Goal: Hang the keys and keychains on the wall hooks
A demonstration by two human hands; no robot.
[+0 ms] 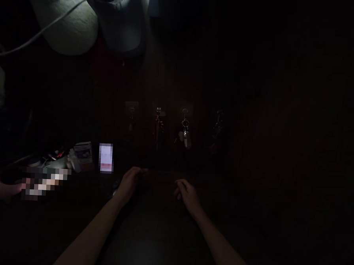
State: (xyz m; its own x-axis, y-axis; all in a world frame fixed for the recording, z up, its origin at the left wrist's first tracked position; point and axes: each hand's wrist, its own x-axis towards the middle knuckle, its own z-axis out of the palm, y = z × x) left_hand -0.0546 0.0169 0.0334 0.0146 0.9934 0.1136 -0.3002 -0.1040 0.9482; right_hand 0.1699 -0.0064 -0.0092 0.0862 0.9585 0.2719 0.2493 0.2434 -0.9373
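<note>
The scene is very dark. My left hand (129,182) is in front of the upright surface, its index finger stretched out to the right; I see nothing in it. To its right, my right hand (188,194) has loosely bent fingers with gaps between them and no visible object. Beyond the hands, several sets of keys hang from hooks in a row. Light catches one key bunch (186,136) on a ring, and left of it hangs a brownish key bunch (157,129). A fainter set of keys (131,122) and a dim bunch (217,130) flank them.
Another person's hand (2,188) at the left edge holds a pixelated, bright object (45,185). A pixelated lit rectangle (106,157) and a small box (84,156) stand nearby. A pale rounded object (71,26), a grey container (120,28) and a cable (42,31) are upper left.
</note>
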